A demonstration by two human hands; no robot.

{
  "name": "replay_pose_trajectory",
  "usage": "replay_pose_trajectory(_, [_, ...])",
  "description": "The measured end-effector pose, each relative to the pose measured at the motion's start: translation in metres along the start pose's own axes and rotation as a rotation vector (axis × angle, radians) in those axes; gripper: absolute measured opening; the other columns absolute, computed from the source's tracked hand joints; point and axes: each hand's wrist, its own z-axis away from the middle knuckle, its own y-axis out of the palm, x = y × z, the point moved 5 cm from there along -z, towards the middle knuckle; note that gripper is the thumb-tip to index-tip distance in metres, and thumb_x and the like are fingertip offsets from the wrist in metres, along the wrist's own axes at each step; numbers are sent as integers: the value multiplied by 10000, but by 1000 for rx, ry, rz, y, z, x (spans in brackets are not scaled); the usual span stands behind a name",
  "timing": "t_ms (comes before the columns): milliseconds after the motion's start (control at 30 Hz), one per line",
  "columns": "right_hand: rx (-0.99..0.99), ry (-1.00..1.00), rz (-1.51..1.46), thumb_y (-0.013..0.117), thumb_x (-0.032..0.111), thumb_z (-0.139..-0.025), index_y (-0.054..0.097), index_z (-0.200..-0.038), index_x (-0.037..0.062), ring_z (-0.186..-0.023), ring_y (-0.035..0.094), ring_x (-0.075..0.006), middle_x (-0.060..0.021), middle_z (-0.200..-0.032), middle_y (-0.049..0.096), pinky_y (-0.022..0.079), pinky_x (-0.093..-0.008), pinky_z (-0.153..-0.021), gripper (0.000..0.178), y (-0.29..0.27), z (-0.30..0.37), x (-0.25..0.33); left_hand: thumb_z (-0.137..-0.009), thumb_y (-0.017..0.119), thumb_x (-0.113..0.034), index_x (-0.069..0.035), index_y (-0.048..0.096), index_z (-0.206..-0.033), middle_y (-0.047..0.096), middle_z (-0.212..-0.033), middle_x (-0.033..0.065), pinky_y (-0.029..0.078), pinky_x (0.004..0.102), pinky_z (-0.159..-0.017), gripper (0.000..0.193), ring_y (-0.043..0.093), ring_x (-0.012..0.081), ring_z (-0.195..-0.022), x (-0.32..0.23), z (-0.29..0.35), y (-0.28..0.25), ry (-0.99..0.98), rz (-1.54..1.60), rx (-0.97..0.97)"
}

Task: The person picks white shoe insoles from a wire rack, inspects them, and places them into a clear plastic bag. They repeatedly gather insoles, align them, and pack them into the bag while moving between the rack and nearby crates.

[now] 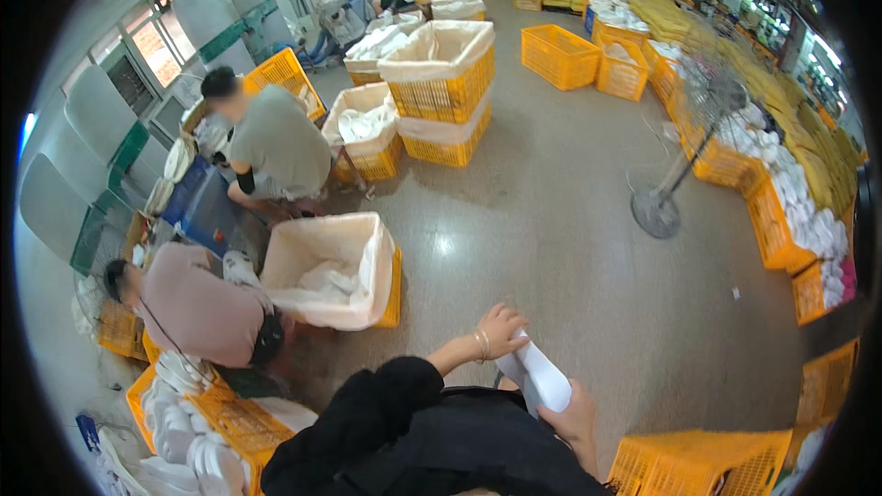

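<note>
Black clothing [478, 450] fills the near foreground. Left hand [501, 331] is closed on the far end of a white, round-ended piece [544, 381]; right hand [574, 415] grips its near end, thumb on top. I record the piece held between both hands, in front of the body. First risk: gripped at its ends, it could crease should the hands draw together. Second: if either hold loosened, it could drop to the floor [441, 243] and soil; the lined crate [317, 310] at left stands well apart. I cannot tell whether the pedestal fan [657, 211], far right, is running; a draught might disturb a light piece.
</note>
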Motion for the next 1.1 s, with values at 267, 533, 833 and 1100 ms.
replay_pose_trajectory(267, [377, -733, 126, 744, 324, -627, 601, -1062, -3, -902, 629, -348, -199, -995, 641, 497, -416, -772, 562, -104, -366, 145, -932, 494, -355, -107, 654, -972, 614, -938, 103, 324, 515, -967, 298, 547, 300, -945, 117, -154, -163, -348, 121, -349])
replay_pose_trajectory(533, [478, -365, 156, 773, 316, -613, 594, -1077, -12, -885, 635, -317, -185, -984, 640, 500, -386, -769, 596, -188, -674, 174, -928, 474, -252, -74, 636, -946, 595, -897, 139, 302, 536, -1025, 241, 554, 317, -968, 180, -496, -248, -243, 72, -305])
replay_pose_trajectory(833, [89, -95, -145, 802, 209, -533, 565, -1086, -36, -870, 639, -270, -173, -938, 651, 494, -383, -782, 650, -334, -992, 164, -918, 503, -353, -85, 603, -1032, 599, -991, 138, 224, 613, -1076, 308, 542, 327, -1073, 219, -931, -392, 37, -45, 42])
replay_pose_trajectory(1100, [475, -512, 171, 785, 269, -575, 570, -1110, -11, -887, 630, -341, -192, -967, 637, 497, -383, -773, 641, -377, -1358, 349, -902, 549, -320, -56, 622, -942, 619, -872, 125, 371, 461, -860, 277, 556, 313, -912, 376, -1088, -564, -196, 189, -461])
